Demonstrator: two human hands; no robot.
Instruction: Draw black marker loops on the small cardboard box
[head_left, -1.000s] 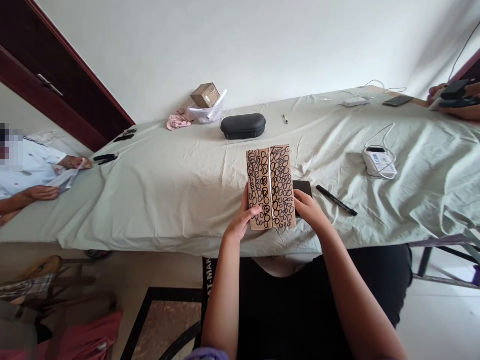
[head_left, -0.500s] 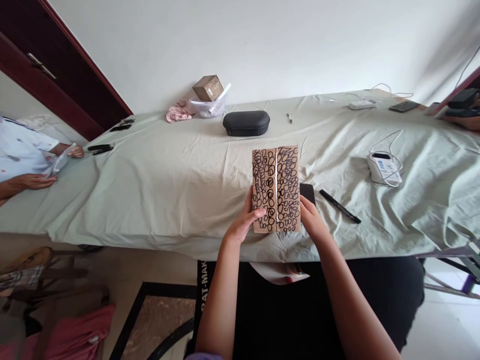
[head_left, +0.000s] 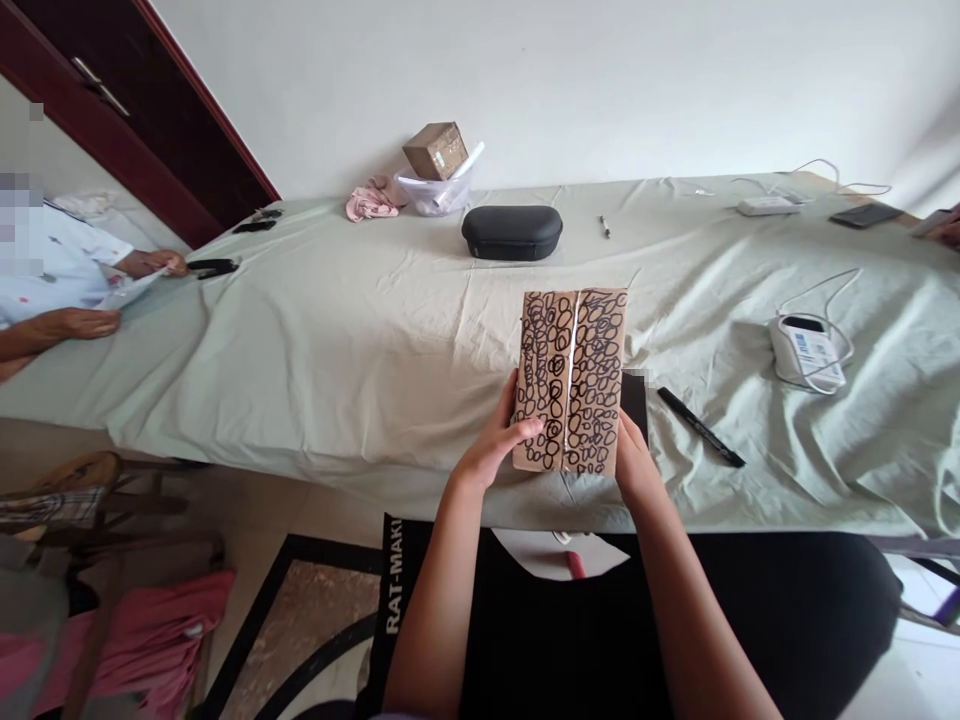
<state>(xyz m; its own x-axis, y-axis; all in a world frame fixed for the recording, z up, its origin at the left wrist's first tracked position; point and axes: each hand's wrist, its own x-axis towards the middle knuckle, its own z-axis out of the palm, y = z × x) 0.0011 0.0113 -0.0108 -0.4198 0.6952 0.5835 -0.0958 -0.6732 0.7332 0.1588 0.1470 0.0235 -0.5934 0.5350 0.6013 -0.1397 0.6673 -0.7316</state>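
A brown cardboard box (head_left: 551, 385), its top covered in hand-drawn black circles and split by a pale seam, is held between my two hands near the table's front edge. My left hand (head_left: 491, 440) grips its left side, the thumb lying over the top face. On the right side my right hand (head_left: 634, 450) presses against the box; most of its fingers are hidden behind it. A dark flat object (head_left: 635, 398) shows partly behind the box. Just right of my right hand lies a black marker (head_left: 701, 427).
Farther back are a black hard case (head_left: 512, 232), a small pen (head_left: 604, 227), and a plastic basin (head_left: 442, 195) with a carton (head_left: 436, 150) on it beside a pink cloth (head_left: 375, 198). A white corded device (head_left: 810, 352) lies right. Another person's hands (head_left: 86, 322) hold paper at left.
The view has shifted, so the table's things appear displaced, mostly rightward. Both hands still hold the box, which looks slightly tilted compared with before.
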